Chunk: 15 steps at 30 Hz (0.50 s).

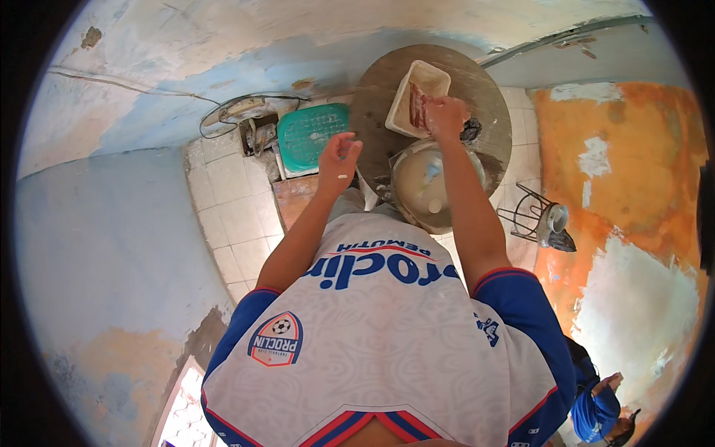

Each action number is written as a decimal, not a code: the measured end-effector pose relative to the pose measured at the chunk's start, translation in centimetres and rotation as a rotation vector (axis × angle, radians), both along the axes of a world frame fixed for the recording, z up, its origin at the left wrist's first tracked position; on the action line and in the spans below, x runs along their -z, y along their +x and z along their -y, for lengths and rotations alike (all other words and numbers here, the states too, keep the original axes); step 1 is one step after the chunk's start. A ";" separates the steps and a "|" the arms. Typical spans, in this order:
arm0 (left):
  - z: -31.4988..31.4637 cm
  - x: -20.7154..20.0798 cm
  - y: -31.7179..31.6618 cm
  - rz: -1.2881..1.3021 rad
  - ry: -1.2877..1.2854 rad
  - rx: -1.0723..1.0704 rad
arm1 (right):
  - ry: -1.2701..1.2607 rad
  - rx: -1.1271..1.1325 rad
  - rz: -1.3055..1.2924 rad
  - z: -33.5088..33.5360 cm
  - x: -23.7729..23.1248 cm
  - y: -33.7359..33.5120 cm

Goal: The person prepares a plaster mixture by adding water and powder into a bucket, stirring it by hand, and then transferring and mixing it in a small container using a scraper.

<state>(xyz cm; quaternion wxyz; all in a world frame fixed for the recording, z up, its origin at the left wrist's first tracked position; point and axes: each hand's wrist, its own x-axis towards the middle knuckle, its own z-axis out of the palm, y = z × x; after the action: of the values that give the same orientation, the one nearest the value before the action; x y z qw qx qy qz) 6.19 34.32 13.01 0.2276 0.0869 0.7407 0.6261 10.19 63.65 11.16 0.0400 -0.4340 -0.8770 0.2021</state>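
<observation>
My right hand (445,117) reaches over the side of a cream rectangular tub (433,74) on a round wooden table. Its fingers are closed at a reddish-brown, striped piece (416,106) inside the tub; what the piece is, I cannot make out. Under my right forearm stands a round basin (414,182) of cloudy, brownish liquid, with something pale blue in it. My left hand (339,155) hangs left of the table near a green plastic stool top, fingers loosely curled and apart, nothing in them. A small white patch shows at its wrist.
The round table (375,89) stands near the wall, with a crumpled black bag (471,130) beside the tub. A green stool (313,134) is at the left. On the right are a black metal stand (526,213) and a pot. Another person (596,410) is at lower right.
</observation>
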 end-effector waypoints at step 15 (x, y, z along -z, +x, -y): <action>-9.5 -8.0 4.1 -0.892 -0.174 0.319 | -0.449 0.410 -0.881 6.6 -8.6 7.2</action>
<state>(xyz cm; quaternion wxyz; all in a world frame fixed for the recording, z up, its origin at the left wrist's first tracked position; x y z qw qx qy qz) 10.28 43.77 20.96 -0.0124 0.4402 0.7931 0.4207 17.38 57.07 19.79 0.3492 -0.4684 -0.6094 0.5360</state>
